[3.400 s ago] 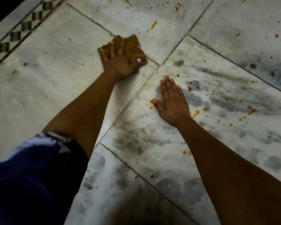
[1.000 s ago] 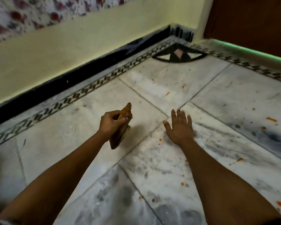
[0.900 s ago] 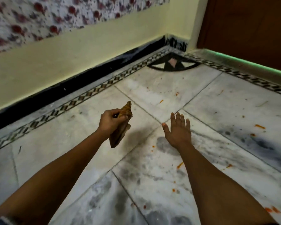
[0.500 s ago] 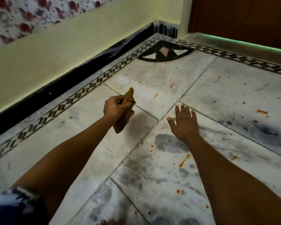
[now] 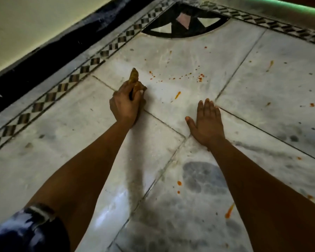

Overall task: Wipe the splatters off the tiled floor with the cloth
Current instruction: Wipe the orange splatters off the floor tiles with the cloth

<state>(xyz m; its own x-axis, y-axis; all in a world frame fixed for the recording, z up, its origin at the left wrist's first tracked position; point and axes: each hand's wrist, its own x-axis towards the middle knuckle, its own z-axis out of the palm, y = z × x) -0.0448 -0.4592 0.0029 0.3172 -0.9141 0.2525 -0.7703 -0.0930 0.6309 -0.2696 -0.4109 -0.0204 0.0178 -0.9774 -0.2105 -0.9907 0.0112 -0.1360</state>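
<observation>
Fingers [image 5: 135, 96] of left hand [image 5: 125, 104] are curled tight round the cloth [image 5: 134, 79], a bunched orange-brown wad; its tip sticks up past the knuckles, and the lower end sits at or just above the tiled floor [image 5: 62, 135] — can't tell if it touches. Right hand [image 5: 205, 122] lies palm-down, flat on the floor, fingers straight and close together, thumb out to the side, holding nothing.

Head view, only one: both forearms reach fwd from bottom of frame. Left hand sits over a grout line, near where 4 tiles meet; right hand is just right of that crossing. Splatters [image 5: 200, 77], orange-red dots, cluster on the tile ahead of the hands, just right of the cloth. One longer orange streak [image 5: 177, 95] lies btwn the two hands, a bit further out. More orange spots [image 5: 179, 183] near the right forearm, plus a streak [image 5: 229, 211] lower right. Grey smudges [image 5: 202, 175] mark the tile under the right arm. Checkered border strip [image 5: 67, 81] runs diag. along the left, w/ black skirting [image 5: 44, 59] beyond it. Dark fan-shaped inlay [image 5: 185, 28] sits at the far corner. Blue-and-white sleeve [image 5: 25, 230] shows bottom left.
</observation>
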